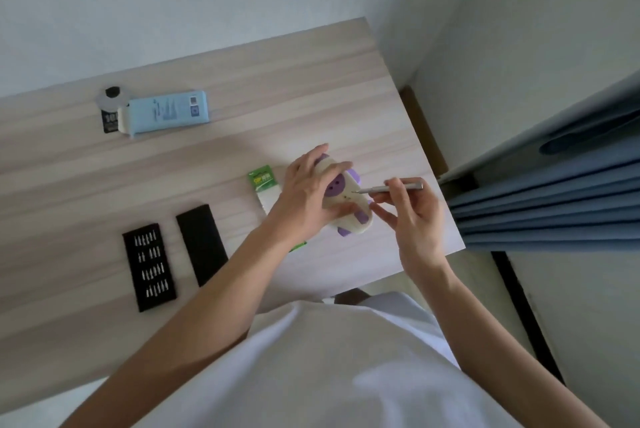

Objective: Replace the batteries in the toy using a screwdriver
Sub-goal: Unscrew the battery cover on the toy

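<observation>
Wooden table (277,98), viewed from above.

Far left, back: light blue tube (169,112) lying flat, its cap end over a small black packet (110,119).

Left, front: black bit tray (149,266) with rows of metal bits; black cover (202,244) just beside it, apart.

Centre: green battery pack (262,185) flat on the table, partly under the left forearm.

Left hand (304,199) grips the toy (346,201), cream with purple parts, fingers curled over its top, thumb underneath. Toy is held just above the table near the right edge.

Screwdriver (394,188), slim and silver, tip against the toy's underside.

Right hand (412,216) pinches the screwdriver shaft; the other fingers are spread.

Far right: blue curtain (554,192).
</observation>
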Tool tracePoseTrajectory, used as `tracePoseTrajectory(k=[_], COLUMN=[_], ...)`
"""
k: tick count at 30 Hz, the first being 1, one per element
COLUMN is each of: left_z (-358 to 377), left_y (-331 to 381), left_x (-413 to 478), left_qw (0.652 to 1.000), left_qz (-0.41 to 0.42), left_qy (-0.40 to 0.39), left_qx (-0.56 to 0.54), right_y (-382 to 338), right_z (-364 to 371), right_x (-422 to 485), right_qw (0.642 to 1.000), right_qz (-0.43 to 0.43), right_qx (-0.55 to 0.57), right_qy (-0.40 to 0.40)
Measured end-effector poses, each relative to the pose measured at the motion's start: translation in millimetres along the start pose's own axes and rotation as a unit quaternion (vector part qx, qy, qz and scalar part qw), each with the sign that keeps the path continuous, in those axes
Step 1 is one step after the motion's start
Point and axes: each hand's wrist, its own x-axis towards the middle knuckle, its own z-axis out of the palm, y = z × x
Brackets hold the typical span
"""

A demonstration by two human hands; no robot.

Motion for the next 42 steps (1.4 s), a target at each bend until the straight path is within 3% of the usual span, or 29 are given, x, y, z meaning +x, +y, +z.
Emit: tracePoseTrajectory(k=[6,13,36,42], left_z=[2,5,5,7], left_y=[-1,-4,-7,-8], left_x=[7,9,8,10], left_qw=[0.998,0.997,0.996,0.997], left_qz=[0.039,0.046,0.039,0.027], left_qy=[0.047,0.043,0.041,0.034], left_qx=[-0.018,-0.033,-0.063,-0.064], right_y=[1,2,3,-4], right_z=[2,6,9,10], right_x=[0,-6,-10,-13], right_qw=[1.0,0.994,0.985,0.955], right_qz=[-0.017,-0.078,-0.095,-0.162], right_qx=[-0.014,-0.076,-0.144,-0.25], right_qy=[-0.001,-0.005,0.011,-0.003])
